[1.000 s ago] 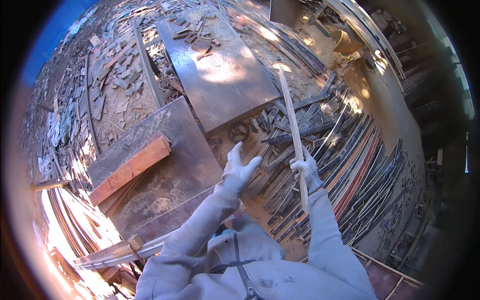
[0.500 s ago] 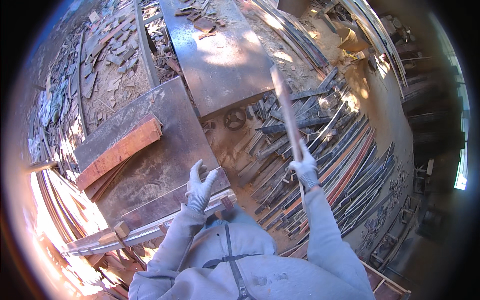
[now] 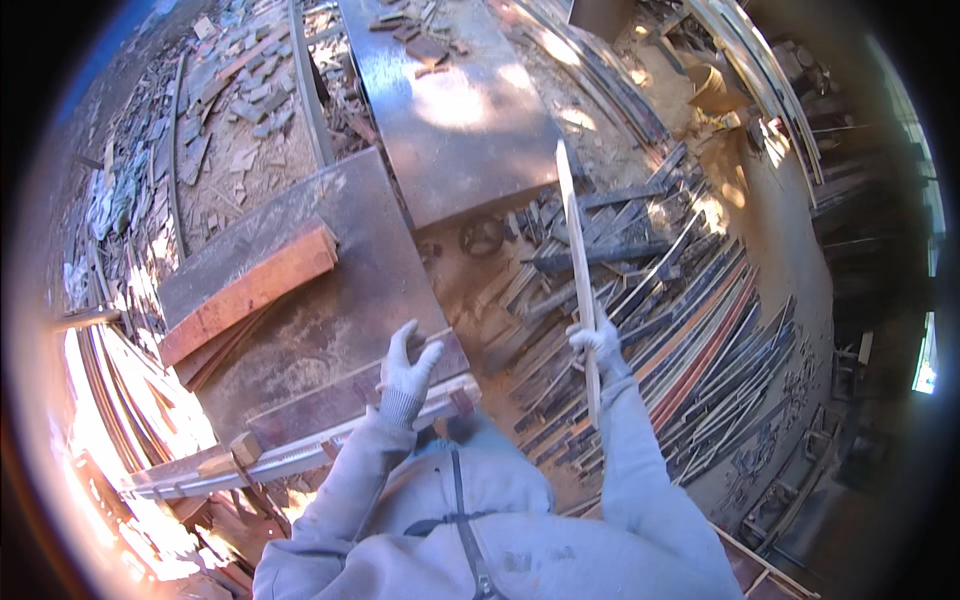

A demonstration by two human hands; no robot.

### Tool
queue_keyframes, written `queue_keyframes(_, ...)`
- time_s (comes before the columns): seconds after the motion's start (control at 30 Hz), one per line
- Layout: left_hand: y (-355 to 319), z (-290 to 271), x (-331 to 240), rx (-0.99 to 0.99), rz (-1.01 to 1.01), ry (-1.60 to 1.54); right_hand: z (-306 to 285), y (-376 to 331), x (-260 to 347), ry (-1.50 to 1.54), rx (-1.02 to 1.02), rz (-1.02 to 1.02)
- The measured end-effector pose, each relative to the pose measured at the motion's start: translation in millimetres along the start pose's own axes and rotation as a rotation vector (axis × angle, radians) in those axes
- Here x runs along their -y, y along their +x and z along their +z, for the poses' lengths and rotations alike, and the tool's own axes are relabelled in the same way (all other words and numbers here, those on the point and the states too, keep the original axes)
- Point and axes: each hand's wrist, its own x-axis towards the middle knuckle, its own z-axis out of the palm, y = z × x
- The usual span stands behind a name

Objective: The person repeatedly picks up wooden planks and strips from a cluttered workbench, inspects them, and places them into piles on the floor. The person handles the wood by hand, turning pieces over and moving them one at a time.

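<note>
My right hand (image 3: 602, 350), in a pale glove, grips a long narrow wooden strip (image 3: 579, 250) near its lower part. The strip stands nearly upright in view, its far end beside the corner of the far metal table. My left hand (image 3: 408, 374), gloved too, hovers over the near edge of the closer metal table (image 3: 350, 200) with thumb and fingers apart and nothing between them. Farther left on that table lies a stack of reddish-brown boards (image 3: 255, 290). A straight rail (image 3: 330, 440) runs along the table's near edge, with a small wood block (image 3: 244, 448) at it.
The far metal table (image 3: 470, 130) carries wood scraps (image 3: 425, 50). Below it sits a handwheel (image 3: 482, 236). Piled strips (image 3: 680, 350) spread over the ground at right. Offcuts (image 3: 250, 110) litter the far left, and long strips (image 3: 110, 390) lie at the left edge.
My right hand has drawn the wooden strip slightly down and turned, so its narrow edge shows more clearly. My left hand stays open in nearly the same place; the view has shifted a little.
</note>
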Motion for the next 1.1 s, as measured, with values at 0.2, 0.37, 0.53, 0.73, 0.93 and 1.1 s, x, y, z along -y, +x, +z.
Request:
queue_keyframes(0.2,-5,5,3,0.020,0.020,-0.022,1,-13,18,-0.179,-0.135,0.093)
queue_keyframes(0.37,-9,-2,7,0.034,-0.006,-0.041,19,-32,4,-0.979,-0.443,-0.192)
queue_keyframes(0.53,-5,-8,14,0.012,0.019,-0.035,23,-41,4,-1.423,-0.632,-0.170)
queue_keyframes(0.73,-2,-5,18,0.029,0.021,-0.039,53,-6,77,-1.348,-0.359,0.047)
queue_keyframes(0.93,-5,-4,9,0.066,0.043,-0.020,67,-15,103,-1.260,-0.396,0.206)
queue_keyframes(1.1,-10,-7,3,0.099,0.032,0.012,55,-9,87,-1.061,-0.234,-0.070)
